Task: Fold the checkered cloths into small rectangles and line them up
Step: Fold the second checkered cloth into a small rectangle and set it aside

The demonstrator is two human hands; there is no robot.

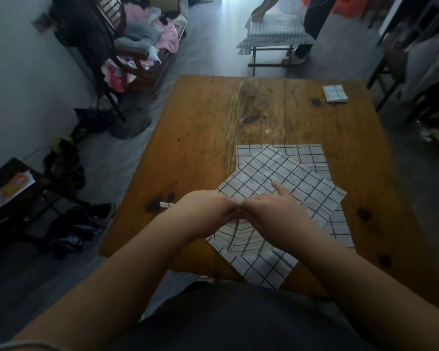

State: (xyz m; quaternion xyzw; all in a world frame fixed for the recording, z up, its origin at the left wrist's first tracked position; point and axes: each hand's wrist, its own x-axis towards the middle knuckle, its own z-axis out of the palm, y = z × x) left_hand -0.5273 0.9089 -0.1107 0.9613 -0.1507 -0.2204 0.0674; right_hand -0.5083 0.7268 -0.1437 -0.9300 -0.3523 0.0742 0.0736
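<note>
The top cloth [269, 171] lies skewed on more cloths [312, 153] at the near right of the surface [200, 138]. I see my left grip [208, 211] and right grip [271, 211] meeting, both pinching its bunched middle, right forefinger sticking out. One folded cloth [335, 93] sits at the far right corner.
</note>
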